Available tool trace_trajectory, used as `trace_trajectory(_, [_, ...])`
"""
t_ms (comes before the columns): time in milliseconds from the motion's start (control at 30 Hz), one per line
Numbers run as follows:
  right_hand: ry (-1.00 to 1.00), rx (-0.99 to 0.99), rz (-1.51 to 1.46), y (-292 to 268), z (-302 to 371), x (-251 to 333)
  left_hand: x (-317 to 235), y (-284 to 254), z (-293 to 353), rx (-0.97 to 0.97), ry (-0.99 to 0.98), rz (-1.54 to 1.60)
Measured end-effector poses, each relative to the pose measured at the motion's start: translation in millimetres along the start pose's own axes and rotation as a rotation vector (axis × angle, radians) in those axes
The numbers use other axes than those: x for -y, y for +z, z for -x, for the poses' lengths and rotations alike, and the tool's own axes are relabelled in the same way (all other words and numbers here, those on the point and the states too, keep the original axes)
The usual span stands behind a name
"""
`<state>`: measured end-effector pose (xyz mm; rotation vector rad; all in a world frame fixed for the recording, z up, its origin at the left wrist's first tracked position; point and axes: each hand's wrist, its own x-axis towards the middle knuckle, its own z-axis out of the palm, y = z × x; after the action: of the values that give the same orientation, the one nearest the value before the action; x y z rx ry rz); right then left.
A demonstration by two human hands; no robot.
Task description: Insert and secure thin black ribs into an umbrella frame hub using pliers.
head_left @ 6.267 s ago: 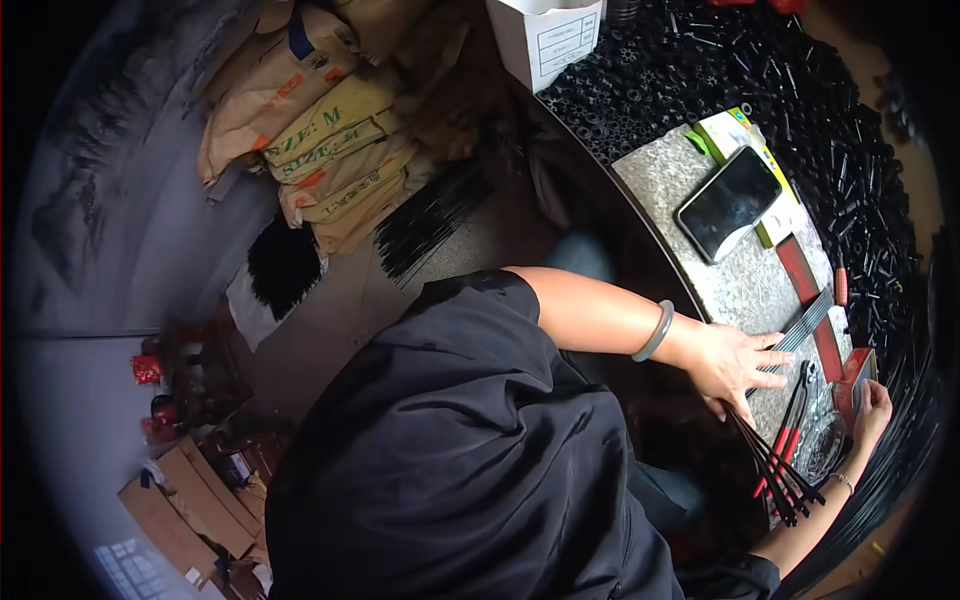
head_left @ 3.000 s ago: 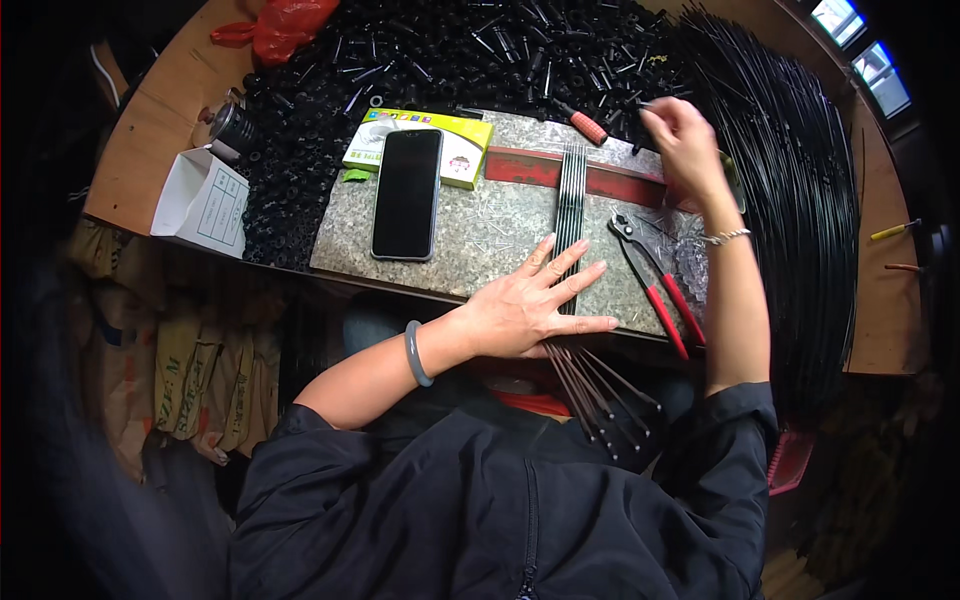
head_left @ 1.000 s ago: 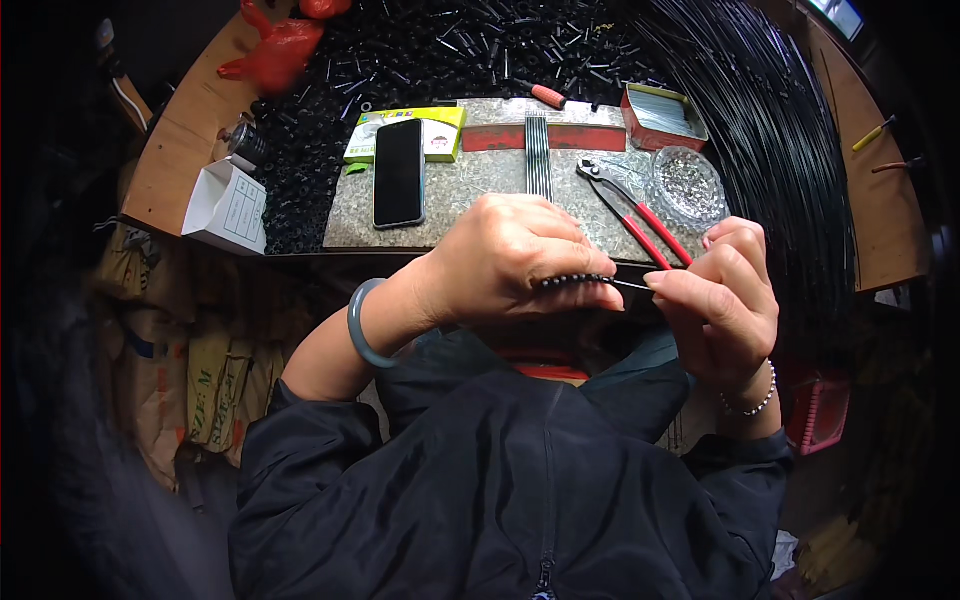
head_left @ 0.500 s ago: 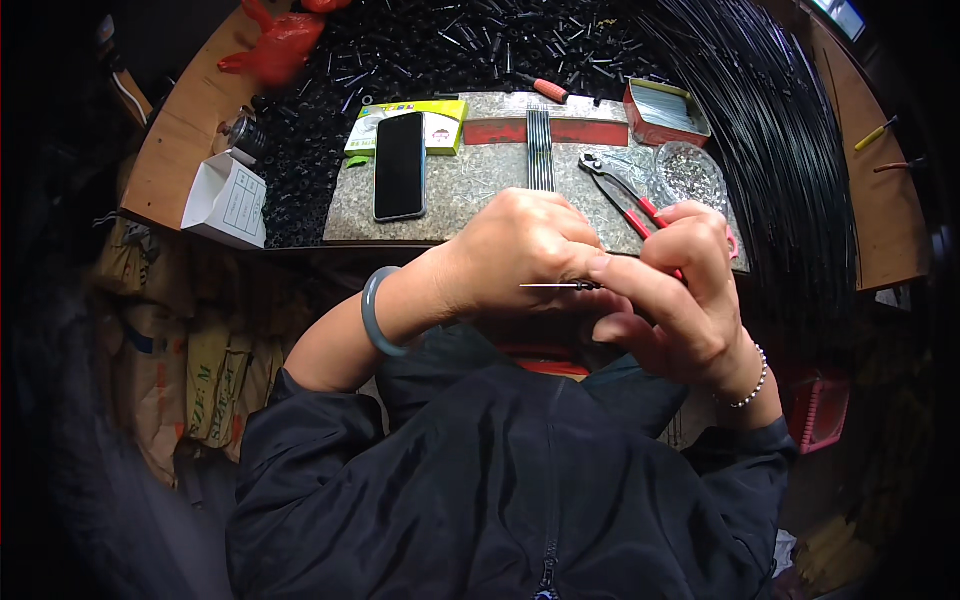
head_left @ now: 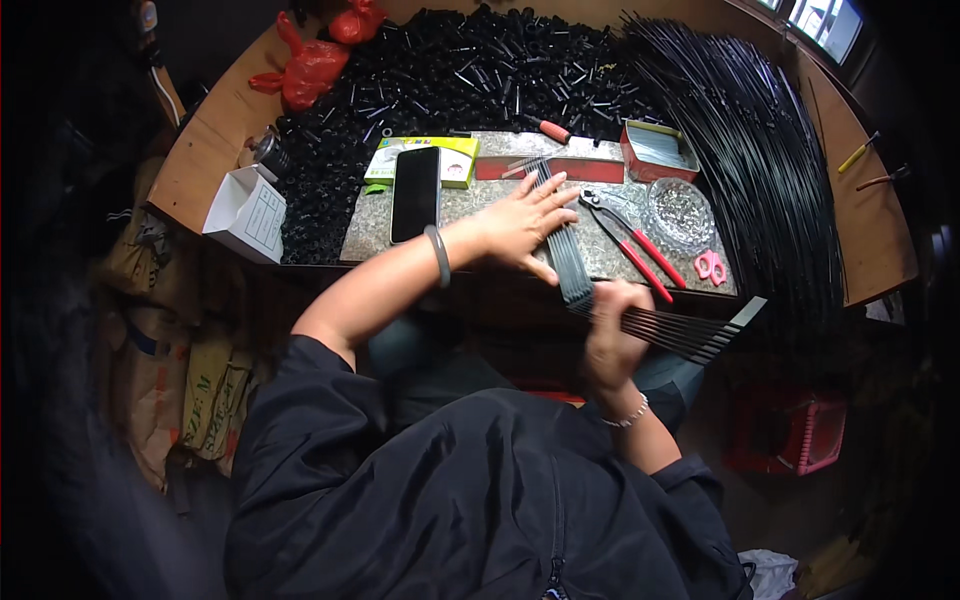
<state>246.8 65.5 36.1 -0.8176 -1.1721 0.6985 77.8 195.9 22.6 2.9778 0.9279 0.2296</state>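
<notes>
Fingers spread, my left hand (head_left: 524, 222) lies flat over a row of thin dark rods (head_left: 571, 268) on the stone-patterned board (head_left: 465, 212). My right hand (head_left: 613, 335), slightly blurred, is closed around the same row just off the board's near edge. From there the rods turn and fan out to the right, ending by a pale grey strip. Right of my left hand lie pliers (head_left: 652, 262) with red handles. A black phone (head_left: 416, 195) rests left of it, partly on a green and white box (head_left: 455, 163).
Black tubular parts (head_left: 480, 60) heap at the back. Long black rods (head_left: 745, 170) fill the right side. A clear dish of small metal pieces (head_left: 681, 215), a red tin (head_left: 660, 150) and pink scissors (head_left: 710, 267) stand at the board's right. A white carton (head_left: 245, 215) stands left.
My hands have come apart, and the thin piece between them is no longer seen. The left moved up onto the rods; the right closed on them and the row swung to the right.
</notes>
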Motion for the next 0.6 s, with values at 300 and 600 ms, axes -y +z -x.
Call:
trace_trajectory(300, [0.049,-0.164,-1.007,-135.6,-7.9,98.2,-187.5,-24.3,19.6,-0.507,-0.217,-0.058])
trace_trajectory(600, [-0.515,0.434,0.615,-35.8,12.4,98.0,-180.7,-206.7,16.9,0.421,-0.347,-0.079])
